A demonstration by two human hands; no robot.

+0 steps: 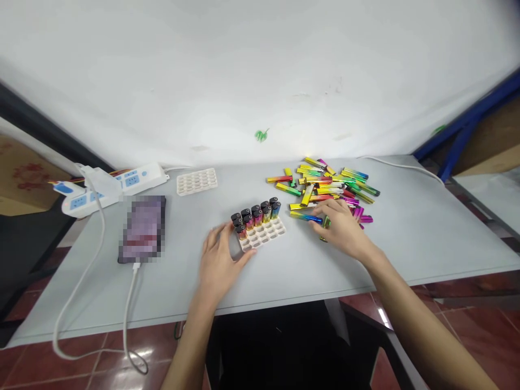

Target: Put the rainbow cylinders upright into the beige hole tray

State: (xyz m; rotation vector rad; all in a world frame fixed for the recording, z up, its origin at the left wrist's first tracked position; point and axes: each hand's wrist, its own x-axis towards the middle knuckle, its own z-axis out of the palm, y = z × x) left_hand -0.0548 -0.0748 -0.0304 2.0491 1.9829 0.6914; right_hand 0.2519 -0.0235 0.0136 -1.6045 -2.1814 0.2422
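My left hand (220, 262) has its fingers apart at the left and front edges of a white slotted tray (264, 236). Several black-topped coloured cylinders (258, 218) stand upright in the tray's rear rows and left side, with bare slots in front. Over the near edge of a loose pile of shiny multicoloured tubes (325, 184) is my right hand (339, 226). Its fingertips are at the end of a blue and yellow tube (306, 216); whether they grip it is hard to tell. A green piece lies partly under that hand.
Farther back sits a second white slotted tray (197, 181). On the left are a phone (143, 229) with a white cable (129, 303) and a power strip (116, 187). A wall rises behind the table (170, 292).
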